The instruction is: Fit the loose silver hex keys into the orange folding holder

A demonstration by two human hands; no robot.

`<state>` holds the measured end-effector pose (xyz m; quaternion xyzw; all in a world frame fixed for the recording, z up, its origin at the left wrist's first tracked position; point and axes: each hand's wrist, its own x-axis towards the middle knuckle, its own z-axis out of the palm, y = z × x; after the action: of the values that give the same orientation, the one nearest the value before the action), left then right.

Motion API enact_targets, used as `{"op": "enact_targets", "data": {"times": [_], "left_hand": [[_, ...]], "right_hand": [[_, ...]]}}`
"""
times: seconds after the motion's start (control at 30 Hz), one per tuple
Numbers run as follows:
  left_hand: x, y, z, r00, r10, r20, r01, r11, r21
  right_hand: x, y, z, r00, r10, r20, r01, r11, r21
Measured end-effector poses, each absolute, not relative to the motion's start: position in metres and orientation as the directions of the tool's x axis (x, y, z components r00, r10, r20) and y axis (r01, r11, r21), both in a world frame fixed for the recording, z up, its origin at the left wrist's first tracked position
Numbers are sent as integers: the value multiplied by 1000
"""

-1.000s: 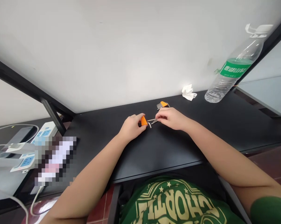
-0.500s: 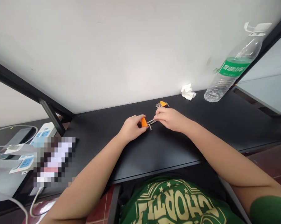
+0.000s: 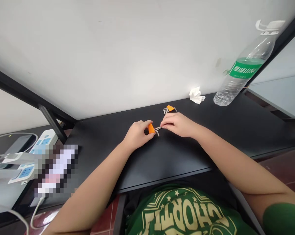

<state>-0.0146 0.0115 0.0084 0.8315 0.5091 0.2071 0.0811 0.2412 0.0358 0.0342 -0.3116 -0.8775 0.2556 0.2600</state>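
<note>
My left hand (image 3: 137,136) is closed around an orange hex key holder (image 3: 151,128), thumb and fingers on its two edges. The bent short end of a hex key (image 3: 158,133) sticks out beside it, over the black tabletop. My right hand (image 3: 177,124) pinches a metal hex key (image 3: 158,128) whose shaft runs to the holder; its far end is hidden by my fingers. Just behind my right hand lies a second orange hex key set (image 3: 170,108), with several keys fanned out to the left.
At the back right stands a large clear bottle (image 3: 245,68) with a green label, near a crumpled white tissue (image 3: 196,95). To the left are a blurred phone (image 3: 56,169) on a cable and a white power strip (image 3: 43,143) with plugs. A wall rises behind the black table (image 3: 162,163).
My right hand has moved very slightly toward the left hand, and less of the hex key shaft shows between them. The left hand stays in place with the orange holder.
</note>
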Motion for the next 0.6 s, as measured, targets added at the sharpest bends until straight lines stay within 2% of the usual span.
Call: {"op": "enact_targets", "data": {"times": [0.17, 0.3, 0.43, 0.6], "left_hand": [[-13, 10, 9, 414, 864, 287, 797, -496, 345], [-9, 8, 12, 422, 867, 266, 784, -496, 373], [-7, 6, 14, 435, 858, 274, 760, -513, 400], [-9, 6, 14, 374, 876, 306, 769, -477, 425]], "right_hand": [[232, 32, 30, -669, 693, 270, 404, 643, -651], [219, 27, 24, -610, 768, 197, 361, 490, -793], [213, 25, 18, -606, 792, 82, 254, 290, -923], [218, 29, 19, -636, 770, -57, 254, 139, -957]]}}
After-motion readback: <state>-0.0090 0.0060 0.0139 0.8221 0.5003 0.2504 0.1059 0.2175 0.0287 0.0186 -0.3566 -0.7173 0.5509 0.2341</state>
